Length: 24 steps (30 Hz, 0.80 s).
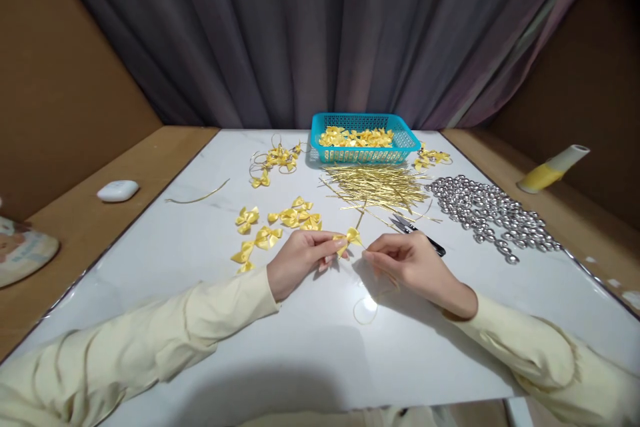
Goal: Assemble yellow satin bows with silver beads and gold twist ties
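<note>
My left hand (311, 253) pinches a yellow satin ribbon bow (353, 237) between thumb and fingers above the white table. From the bow's upper side a gold strand (361, 213) sticks up. To its right, my right hand (407, 263) is closed in a pinch on a thin pale thread that runs toward the bow. A loose loop of thread (365, 321) shows below the right hand. Several more yellow bows (267, 237) lie to the left of my left hand. Black-handled scissors (435, 245) lie just behind my right hand, partly hidden by it.
A blue plastic basket (367, 157) of yellow bows stands at the back. Before it lies a heap of gold strands (375, 187). Silver beads (493, 213) spread at right. Bows with cords (280, 159) lie back left, near a single strand (200, 197). A white case (118, 191) sits left.
</note>
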### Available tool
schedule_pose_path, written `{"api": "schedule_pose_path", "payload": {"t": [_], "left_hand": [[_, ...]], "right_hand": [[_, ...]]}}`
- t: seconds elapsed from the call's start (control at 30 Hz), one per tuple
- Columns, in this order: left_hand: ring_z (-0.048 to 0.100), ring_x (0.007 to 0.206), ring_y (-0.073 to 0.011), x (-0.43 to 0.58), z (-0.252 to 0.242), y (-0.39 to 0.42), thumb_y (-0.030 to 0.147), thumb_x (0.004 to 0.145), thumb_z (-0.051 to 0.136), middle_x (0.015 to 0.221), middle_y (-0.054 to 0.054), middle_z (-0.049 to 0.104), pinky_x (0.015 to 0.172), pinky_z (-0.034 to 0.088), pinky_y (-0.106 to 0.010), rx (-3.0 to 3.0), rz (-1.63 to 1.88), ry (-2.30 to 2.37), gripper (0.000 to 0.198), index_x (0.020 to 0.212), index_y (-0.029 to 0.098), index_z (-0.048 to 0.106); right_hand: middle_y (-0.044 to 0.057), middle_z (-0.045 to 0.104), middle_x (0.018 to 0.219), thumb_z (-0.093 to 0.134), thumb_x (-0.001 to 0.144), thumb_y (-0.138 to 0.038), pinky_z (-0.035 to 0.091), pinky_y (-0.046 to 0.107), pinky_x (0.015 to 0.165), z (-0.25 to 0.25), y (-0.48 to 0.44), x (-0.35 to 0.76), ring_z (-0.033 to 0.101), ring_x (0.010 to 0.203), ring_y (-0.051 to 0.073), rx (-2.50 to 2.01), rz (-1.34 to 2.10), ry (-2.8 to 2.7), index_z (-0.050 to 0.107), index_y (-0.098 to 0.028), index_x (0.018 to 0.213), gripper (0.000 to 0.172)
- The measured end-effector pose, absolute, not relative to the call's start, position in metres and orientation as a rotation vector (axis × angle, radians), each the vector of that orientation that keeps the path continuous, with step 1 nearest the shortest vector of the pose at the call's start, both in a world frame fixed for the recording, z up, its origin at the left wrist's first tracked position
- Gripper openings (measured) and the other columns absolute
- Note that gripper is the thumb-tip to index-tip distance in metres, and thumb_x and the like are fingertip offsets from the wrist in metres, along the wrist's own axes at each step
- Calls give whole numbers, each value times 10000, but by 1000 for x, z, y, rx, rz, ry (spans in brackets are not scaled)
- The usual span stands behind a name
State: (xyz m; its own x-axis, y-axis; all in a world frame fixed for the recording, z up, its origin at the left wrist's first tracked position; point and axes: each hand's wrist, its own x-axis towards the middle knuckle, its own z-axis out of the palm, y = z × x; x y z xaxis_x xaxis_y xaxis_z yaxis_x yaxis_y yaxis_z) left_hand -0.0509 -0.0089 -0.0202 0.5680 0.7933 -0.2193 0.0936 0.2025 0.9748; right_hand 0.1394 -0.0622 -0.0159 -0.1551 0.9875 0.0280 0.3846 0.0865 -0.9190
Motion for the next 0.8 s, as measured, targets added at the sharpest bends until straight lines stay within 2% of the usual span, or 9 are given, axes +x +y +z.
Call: {"api": "schedule_pose_path", "payload": {"t": [0.27, 0.8], "left_hand": [[354, 492, -57, -52, -22, -9, 354, 782, 591, 640, -15, 542, 463, 286, -200, 1354, 531, 874, 270, 724, 97, 652], [361, 466, -62, -52, -18, -9, 389, 775, 583, 542, 11, 483, 454, 283, -208, 1382, 506, 855, 316, 655, 100, 632]], "right_hand": [[0, 617, 500, 537, 751, -195, 368, 182, 414, -20, -60, 139, 469, 399, 75, -1393, 921, -1796, 653, -137, 632, 176], [1, 599, 491, 527, 754, -201, 362, 189, 432, -18, -62, 140, 467, 426, 81, -1365, 880, -1841, 653, -129, 637, 187]]}}
